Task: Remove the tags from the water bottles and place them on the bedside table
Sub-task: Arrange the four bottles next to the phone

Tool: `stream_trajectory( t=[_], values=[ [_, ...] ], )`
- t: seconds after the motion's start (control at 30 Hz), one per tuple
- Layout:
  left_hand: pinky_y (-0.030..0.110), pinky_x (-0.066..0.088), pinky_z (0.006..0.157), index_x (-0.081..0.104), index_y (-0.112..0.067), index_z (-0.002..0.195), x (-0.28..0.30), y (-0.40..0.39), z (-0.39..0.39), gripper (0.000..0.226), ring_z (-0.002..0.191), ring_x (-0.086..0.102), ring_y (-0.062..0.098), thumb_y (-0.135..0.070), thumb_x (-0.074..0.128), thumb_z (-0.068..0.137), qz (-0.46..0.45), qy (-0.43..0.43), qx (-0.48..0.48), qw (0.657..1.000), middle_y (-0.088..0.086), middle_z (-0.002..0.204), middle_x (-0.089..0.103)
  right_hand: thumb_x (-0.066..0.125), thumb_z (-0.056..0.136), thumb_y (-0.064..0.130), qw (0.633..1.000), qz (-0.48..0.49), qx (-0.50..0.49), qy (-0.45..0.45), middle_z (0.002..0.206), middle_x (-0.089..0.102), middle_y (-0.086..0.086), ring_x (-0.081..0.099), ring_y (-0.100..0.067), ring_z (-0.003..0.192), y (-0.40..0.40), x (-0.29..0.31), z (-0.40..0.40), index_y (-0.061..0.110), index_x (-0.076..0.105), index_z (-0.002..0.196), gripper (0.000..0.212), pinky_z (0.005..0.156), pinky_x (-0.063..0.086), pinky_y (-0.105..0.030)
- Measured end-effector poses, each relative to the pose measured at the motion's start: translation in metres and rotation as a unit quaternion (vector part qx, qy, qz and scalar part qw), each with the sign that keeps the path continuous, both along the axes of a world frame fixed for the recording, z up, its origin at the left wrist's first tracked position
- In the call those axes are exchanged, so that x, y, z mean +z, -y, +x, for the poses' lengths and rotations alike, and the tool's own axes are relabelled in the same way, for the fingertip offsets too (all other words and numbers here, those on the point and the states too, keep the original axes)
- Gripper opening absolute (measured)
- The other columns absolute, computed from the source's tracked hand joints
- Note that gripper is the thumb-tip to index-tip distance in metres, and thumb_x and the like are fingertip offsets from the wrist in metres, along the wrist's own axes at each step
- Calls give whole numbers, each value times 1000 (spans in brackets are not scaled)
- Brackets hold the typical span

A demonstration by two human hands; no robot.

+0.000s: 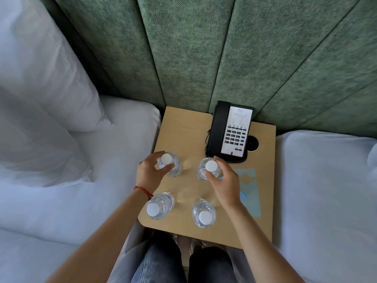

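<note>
Four water bottles, upright on tabletop (183,129). Left hand (150,173) fingers curl round far-left bottle (170,165); right hand (223,183) fingers round far-right bottle (208,169), likely squaring rows.

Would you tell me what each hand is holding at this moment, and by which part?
The left hand grips the far-left bottle around its neck; the right hand grips the far-right bottle likewise.

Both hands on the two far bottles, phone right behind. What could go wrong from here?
1. The right hand grips the far right bottle close to the phone; lifting may bump it or its cord.
2. Either forearm passes beside the near bottles and could tip one.
</note>
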State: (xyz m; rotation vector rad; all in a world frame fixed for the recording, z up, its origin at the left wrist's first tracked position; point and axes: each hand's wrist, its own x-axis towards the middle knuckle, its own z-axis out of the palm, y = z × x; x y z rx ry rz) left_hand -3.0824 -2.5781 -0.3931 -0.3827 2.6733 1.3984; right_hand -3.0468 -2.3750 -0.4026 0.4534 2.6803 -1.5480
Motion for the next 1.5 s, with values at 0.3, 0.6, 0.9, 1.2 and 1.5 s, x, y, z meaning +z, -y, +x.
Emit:
stream_trajectory(
  t=[0.3,0.6,0.9,1.2,1.5],
  values=[
    [21,42,68,70,-5,99,3,-7,-2,33,72,62,25,-14,78,69,-97,-58,-5,994,15,89,72,78,72,19,1000,8,18,-14,113,69,-1,64,-8,91,-5,-3,-12,11,66,112,43,86,42,-11],
    [-2,33,64,69,-5,99,7,4,-52,31,74,57,16,-9,77,69,-59,-53,-67,995,14,90,72,79,69,25,999,29,-10,-31,88,74,-3,56,-2,79,4,2,-53,11,71,99,34,68,41,-17],
    [15,35,57,69,-5,88,11,4,-125,25,57,41,10,-18,73,66,-49,-62,-171,982,17,75,69,76,74,25,1000,11,-17,-23,106,72,-3,65,-15,99,21,3,-111,11,67,110,40,86,50,-28],
    [14,38,68,67,-7,96,4,6,-172,28,79,58,23,-10,68,68,-41,-17,-232,972,12,89,70,73,77,21,999,19,-36,-9,111,70,-3,64,-16,103,24,-6,-147,11,65,114,38,90,50,-33],
    [7,34,78,62,-5,111,-7,-5,-159,51,98,60,23,-16,81,65,-12,-33,-113,993,11,110,66,73,77,26,998,9,-60,10,111,70,-5,64,-18,103,28,-5,-150,10,64,114,42,91,49,-39]
  ],
)
